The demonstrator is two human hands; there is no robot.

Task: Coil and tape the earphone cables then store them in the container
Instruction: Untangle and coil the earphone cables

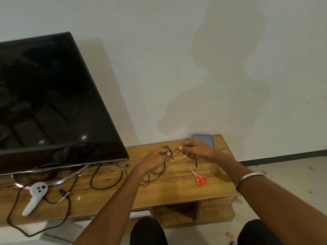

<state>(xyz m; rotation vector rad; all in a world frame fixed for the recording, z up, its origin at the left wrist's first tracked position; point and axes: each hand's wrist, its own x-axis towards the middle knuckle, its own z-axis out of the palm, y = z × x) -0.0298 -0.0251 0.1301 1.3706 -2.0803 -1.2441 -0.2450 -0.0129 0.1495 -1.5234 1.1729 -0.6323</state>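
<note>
Left hand (160,156) grips coiled cable (174,150); right hand (194,149) pinches the free run. Keep it taut, loops even.

Earphone cable (160,171): thin, black, partly gathered; a small bunch of loops is sitting at the left hand (157,160), a short taut stretch is running across to the right hand (196,149), and slack loops are trailing down onto the desk (177,195) below. One end is hanging beneath the right hand.

Container (203,138): flat, blue-grey, rectangular, lying at the desk's far edge, partly hidden behind the right hand.
</note>
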